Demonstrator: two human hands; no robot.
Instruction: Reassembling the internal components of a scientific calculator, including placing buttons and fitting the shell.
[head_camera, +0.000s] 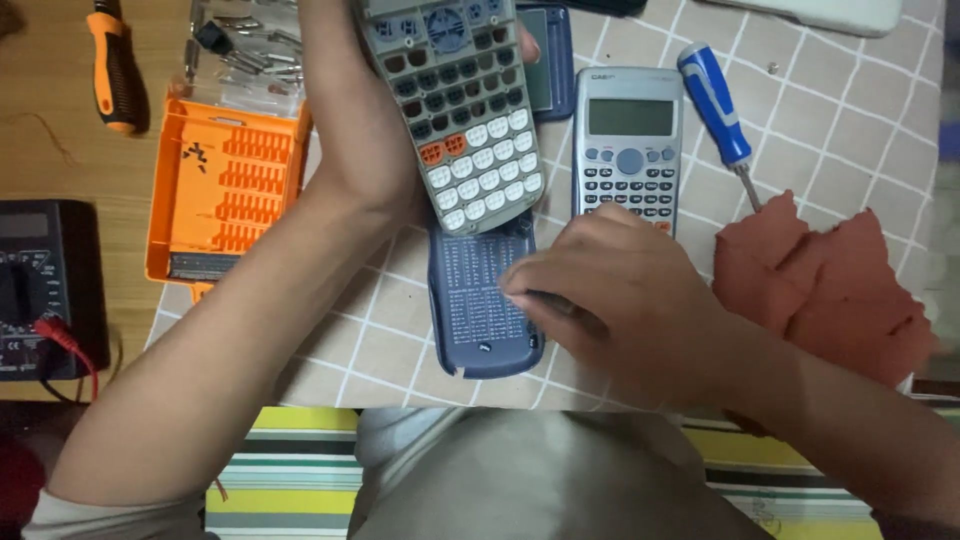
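My left hand (365, 130) holds a grey scientific calculator (462, 110) up above the table, keys facing me. Just below it lies a dark blue slide cover (480, 300) with a printed inside face. My right hand (610, 300) rests on the cover's right edge, fingertips touching it. A second silver calculator (628, 145) lies flat on the checked cloth (850, 130), just beyond my right hand. A blue-handled screwdriver (715, 105) lies to its right.
An orange bit case (225, 190) stands open at left with metal bits (255, 50) behind it. An orange-and-black screwdriver (113, 70) and a black multimeter (45, 290) with a red lead sit on the wooden table. A reddish cloth (820, 285) lies at right.
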